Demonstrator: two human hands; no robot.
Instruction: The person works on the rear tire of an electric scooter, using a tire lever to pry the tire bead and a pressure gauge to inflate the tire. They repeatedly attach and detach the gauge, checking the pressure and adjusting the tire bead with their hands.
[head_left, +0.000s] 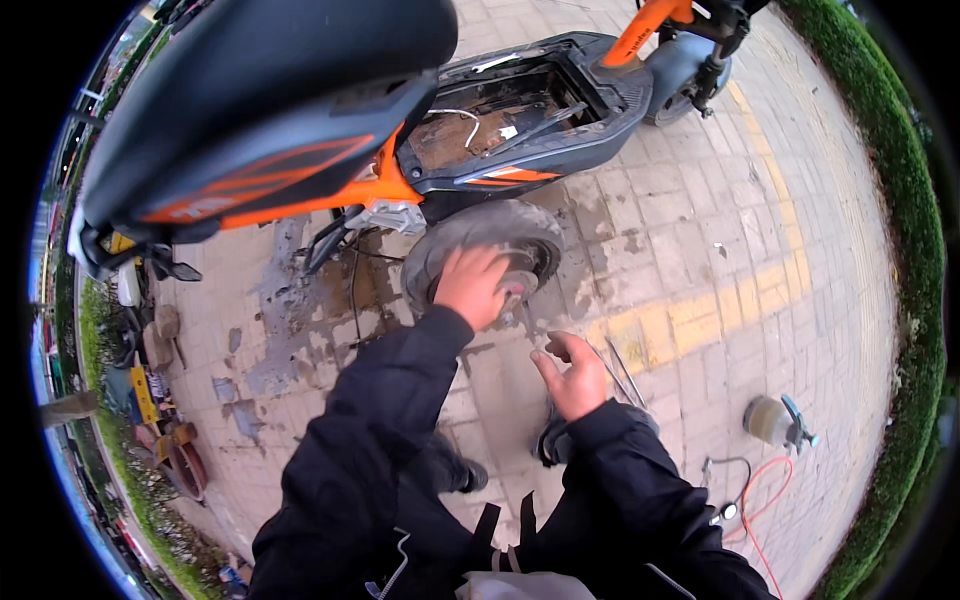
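Note:
My left hand (470, 280) lies with spread fingers on a black tyred wheel (532, 229), set on the paving just below the scooter's frame. Motion blurs those fingers a little. To the wheel's lower right, my right hand (567, 375) is raised, fingers half-curled and thumb apart, with nothing visible between them. Thin metal rods (623, 371) are just beside and behind it. The black and orange scooter (375, 190) has an open deck compartment (450, 135) with a white cable inside and a wrench (493, 62) on its upper edge.
At the right are a spray bottle (768, 420) and a gauge with red hose (762, 485). Assorted tools and containers (160, 420) line the left edge of the paving (700, 220). Hedges (900, 250) and planting border both sides. A dark cable (355, 290) runs left of the wheel.

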